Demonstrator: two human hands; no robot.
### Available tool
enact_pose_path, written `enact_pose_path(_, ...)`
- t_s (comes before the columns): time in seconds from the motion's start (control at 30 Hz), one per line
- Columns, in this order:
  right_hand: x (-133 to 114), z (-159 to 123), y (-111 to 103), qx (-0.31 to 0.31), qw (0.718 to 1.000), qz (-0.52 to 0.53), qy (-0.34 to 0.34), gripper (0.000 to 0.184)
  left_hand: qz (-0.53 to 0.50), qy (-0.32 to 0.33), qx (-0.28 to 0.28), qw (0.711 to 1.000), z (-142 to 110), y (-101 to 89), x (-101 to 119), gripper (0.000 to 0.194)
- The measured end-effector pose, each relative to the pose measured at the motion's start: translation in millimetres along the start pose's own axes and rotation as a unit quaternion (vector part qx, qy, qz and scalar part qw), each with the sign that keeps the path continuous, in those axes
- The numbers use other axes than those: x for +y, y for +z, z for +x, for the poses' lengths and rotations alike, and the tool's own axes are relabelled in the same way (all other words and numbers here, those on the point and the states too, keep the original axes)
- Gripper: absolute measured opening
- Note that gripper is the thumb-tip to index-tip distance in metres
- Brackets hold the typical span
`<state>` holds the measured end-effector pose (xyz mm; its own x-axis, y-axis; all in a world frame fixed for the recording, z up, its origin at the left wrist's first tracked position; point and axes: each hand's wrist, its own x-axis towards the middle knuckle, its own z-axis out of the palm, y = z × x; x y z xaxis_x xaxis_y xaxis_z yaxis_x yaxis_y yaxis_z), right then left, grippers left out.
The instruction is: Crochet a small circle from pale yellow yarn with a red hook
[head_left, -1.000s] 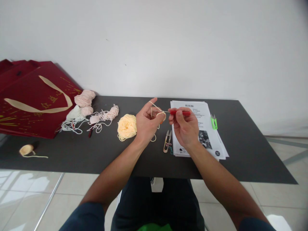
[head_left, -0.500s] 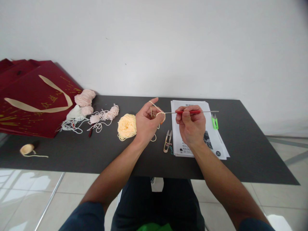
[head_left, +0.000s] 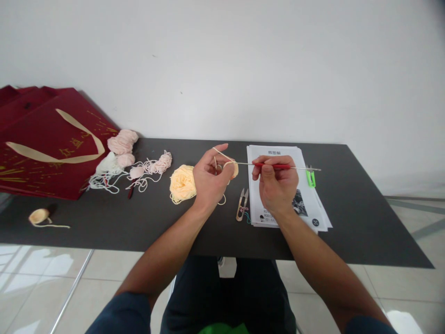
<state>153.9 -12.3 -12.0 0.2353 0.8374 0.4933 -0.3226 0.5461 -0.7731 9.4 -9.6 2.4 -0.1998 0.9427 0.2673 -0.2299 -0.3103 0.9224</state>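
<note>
My right hand (head_left: pixel 278 183) pinches the red handle of a crochet hook (head_left: pixel 280 166), held level above the printed sheets. The hook's thin metal tip reaches left to a small cream crochet piece (head_left: pixel 236 170). My left hand (head_left: pixel 212 178) grips that piece between thumb and fingers, its index finger raised with cream yarn (head_left: pixel 222 154) stretched over it. Just how the tip sits in the stitches is too small to tell. Beside my left wrist lies a pale yellow yarn ball (head_left: pixel 182 183), partly covered by the hand.
Thread snips (head_left: pixel 242 205) lie left of the paper sheets (head_left: pixel 257 204); green snips (head_left: pixel 310 177) lie at their right edge. Pink yarn (head_left: pixel 160 163) and a dark red bag (head_left: pixel 45 139) stand left. A small cream crochet cup (head_left: pixel 39 216) sits near the table's front left.
My left hand has shifted slightly left and tilted. The crochet hook has turned a little, its right end now lower and further right. The cream piece shows more beside my left fingertips.
</note>
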Motion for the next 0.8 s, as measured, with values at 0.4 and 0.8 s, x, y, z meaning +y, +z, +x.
enact_pose_path(0.4, 0.7, -10.8, 7.0, 0.015, 0.996, -0.051, -0.066, 0.008, 0.004, -0.015, 0.06, 0.998, -2.4, 3.5, -3.2, 0.035)
enact_pose_path(0.8, 1.2, -25.9, 5.1, -0.081, 0.962, -0.188, -0.179, 0.037, -0.001, -0.018, 0.113, 0.993, -1.1, 4.4, -6.2, 0.033)
